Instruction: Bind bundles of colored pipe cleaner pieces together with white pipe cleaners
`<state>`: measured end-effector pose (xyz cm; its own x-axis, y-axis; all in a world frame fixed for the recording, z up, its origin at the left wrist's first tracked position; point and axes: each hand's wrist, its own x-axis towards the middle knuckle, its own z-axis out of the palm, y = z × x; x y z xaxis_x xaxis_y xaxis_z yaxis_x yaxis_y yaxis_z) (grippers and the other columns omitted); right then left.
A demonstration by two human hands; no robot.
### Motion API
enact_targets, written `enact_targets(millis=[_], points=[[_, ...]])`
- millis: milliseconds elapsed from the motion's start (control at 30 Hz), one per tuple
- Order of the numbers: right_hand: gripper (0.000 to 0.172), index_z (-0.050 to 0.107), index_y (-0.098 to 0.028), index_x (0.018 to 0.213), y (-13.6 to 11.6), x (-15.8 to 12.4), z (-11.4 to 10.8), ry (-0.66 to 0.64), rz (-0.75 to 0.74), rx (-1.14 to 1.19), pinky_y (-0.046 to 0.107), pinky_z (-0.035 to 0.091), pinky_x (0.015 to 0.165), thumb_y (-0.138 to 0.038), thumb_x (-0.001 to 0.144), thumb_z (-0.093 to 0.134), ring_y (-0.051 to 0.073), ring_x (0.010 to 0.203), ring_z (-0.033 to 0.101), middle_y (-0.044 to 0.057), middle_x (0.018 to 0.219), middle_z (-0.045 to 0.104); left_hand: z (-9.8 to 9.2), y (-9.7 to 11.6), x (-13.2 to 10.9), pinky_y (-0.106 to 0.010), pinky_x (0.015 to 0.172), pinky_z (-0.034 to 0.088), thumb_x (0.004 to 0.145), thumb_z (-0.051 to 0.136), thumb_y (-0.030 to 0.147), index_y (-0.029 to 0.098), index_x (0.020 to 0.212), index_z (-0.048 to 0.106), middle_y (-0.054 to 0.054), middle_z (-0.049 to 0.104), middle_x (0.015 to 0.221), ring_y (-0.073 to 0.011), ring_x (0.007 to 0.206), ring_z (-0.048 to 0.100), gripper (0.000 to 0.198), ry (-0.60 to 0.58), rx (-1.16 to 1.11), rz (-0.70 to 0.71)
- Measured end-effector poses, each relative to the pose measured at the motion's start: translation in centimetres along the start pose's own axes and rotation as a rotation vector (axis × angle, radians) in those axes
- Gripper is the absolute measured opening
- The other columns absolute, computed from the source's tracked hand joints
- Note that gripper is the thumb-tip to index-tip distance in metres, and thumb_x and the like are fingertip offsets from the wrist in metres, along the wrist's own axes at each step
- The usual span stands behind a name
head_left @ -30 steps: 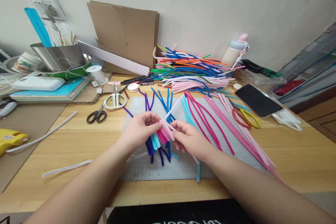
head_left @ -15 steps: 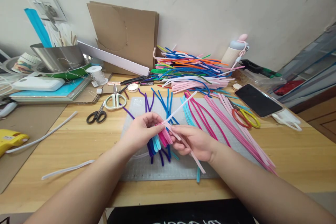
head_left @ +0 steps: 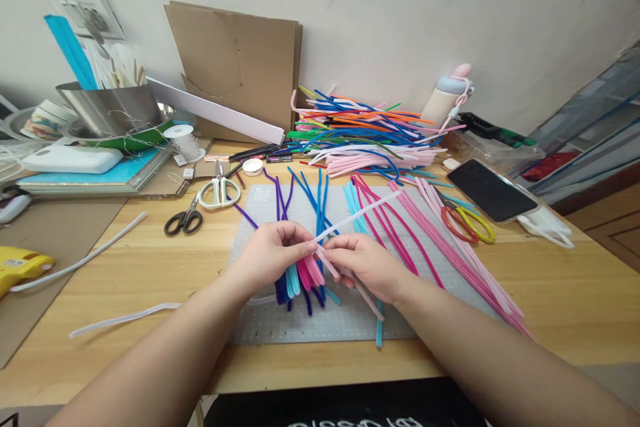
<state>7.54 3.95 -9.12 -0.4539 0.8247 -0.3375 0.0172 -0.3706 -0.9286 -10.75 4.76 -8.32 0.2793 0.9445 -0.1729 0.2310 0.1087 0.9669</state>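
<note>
My left hand (head_left: 274, 250) pinches a row of folded pipe cleaners (head_left: 305, 275) at the top; their loops, dark blue, light blue, magenta and pink, hang below it. A pale pink pipe cleaner (head_left: 367, 210) runs up and right from the pinch. My right hand (head_left: 367, 263) is closed on another stretch of pale pink pipe cleaner (head_left: 367, 300) close to the left fingertips; its end sticks out below the hand. Whether both stretches are one piece is hidden by the fingers. Beneath both hands lies a grey cutting mat (head_left: 260, 330) with purple and blue pipe cleaners (head_left: 323, 203).
Magenta pipe cleaners (head_left: 390, 227) and pink ones (head_left: 450, 257) lie on the right. Behind is a multicoloured pile (head_left: 370, 133). Red-yellow scissors (head_left: 467, 223) and a phone (head_left: 493, 190) stand right; black scissors (head_left: 184, 221), white-handled scissors (head_left: 219, 193) and a yellow glue gun (head_left: 23, 267) left.
The upper pale pink end has swung lower and farther right. My right hand has shifted slightly, its fingers now closer to the left thumb. The folded row has tilted a little to the left.
</note>
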Motion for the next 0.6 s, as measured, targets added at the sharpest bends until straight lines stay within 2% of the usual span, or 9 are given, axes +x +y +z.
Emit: enact_targets(millis=[33, 100, 267, 400, 500, 600], points=[[0.009, 0.061, -0.013, 0.076, -0.1, -0.1, 0.0, 0.033, -0.03, -0.066, 0.015, 0.033, 0.035, -0.02, 0.073, 0.063, 0.005, 0.04, 0.045, -0.004, 0.054, 0.057, 0.0, 0.0, 0.0, -0.027, 0.058, 0.048, 0.068, 0.071, 0.035, 0.014, 0.075, 0.067, -0.005, 0.069, 0.07, -0.0152, 0.061, 0.06, 0.023, 0.008, 0.023, -0.008], [0.017, 0.061, -0.014, 0.087, -0.4, -0.1, -0.2, 0.029, -0.045, -0.075, 0.014, 0.034, 0.036, -0.014, 0.07, 0.06, 0.006, 0.042, 0.049, -0.004, 0.058, 0.059, -0.1, 0.0, 0.1, -0.026, 0.056, 0.047, 0.067, 0.072, 0.035, 0.014, 0.074, 0.068, -0.004, 0.069, 0.068, -0.0147, 0.059, 0.059, 0.022, 0.011, 0.026, -0.026], [0.021, 0.053, -0.017, 0.096, -0.5, 0.1, -1.2, -0.186, 0.053, 0.415, 0.017, 0.042, 0.038, -0.014, 0.075, 0.053, 0.011, 0.049, 0.059, 0.0, 0.064, 0.064, -0.2, 0.6, 0.0, -0.022, 0.056, 0.044, 0.061, 0.079, 0.034, 0.014, 0.07, 0.068, -0.001, 0.067, 0.064, -0.0105, 0.057, 0.057, 0.024, -0.02, -0.229, -0.058], [0.032, 0.052, -0.019, 0.105, 0.0, 0.1, -1.2, -0.341, -0.022, 0.606, 0.015, 0.046, 0.041, -0.01, 0.076, 0.063, 0.01, 0.058, 0.064, -0.001, 0.078, 0.065, -0.2, 0.9, -0.1, -0.02, 0.058, 0.044, 0.061, 0.081, 0.034, 0.014, 0.071, 0.067, 0.0, 0.068, 0.065, -0.0091, 0.058, 0.058, 0.026, -0.007, -0.417, -0.048], [0.032, 0.055, -0.019, 0.104, 0.4, 0.0, -0.7, -0.353, -0.056, 0.644, 0.014, 0.046, 0.041, -0.014, 0.076, 0.07, 0.009, 0.059, 0.063, -0.002, 0.079, 0.064, 0.1, 0.9, -0.1, -0.02, 0.059, 0.045, 0.062, 0.081, 0.032, 0.014, 0.071, 0.067, 0.0, 0.068, 0.066, -0.0089, 0.058, 0.058, 0.025, 0.022, -0.431, -0.024], [0.028, 0.057, -0.019, 0.099, 0.5, -0.1, -0.4, -0.303, -0.034, 0.646, 0.014, 0.044, 0.041, -0.019, 0.076, 0.074, 0.008, 0.056, 0.061, -0.003, 0.075, 0.061, 0.4, 0.9, -0.1, -0.021, 0.059, 0.046, 0.062, 0.081, 0.031, 0.014, 0.07, 0.066, 0.001, 0.067, 0.064, -0.009, 0.057, 0.058, 0.025, 0.026, -0.417, -0.01]])
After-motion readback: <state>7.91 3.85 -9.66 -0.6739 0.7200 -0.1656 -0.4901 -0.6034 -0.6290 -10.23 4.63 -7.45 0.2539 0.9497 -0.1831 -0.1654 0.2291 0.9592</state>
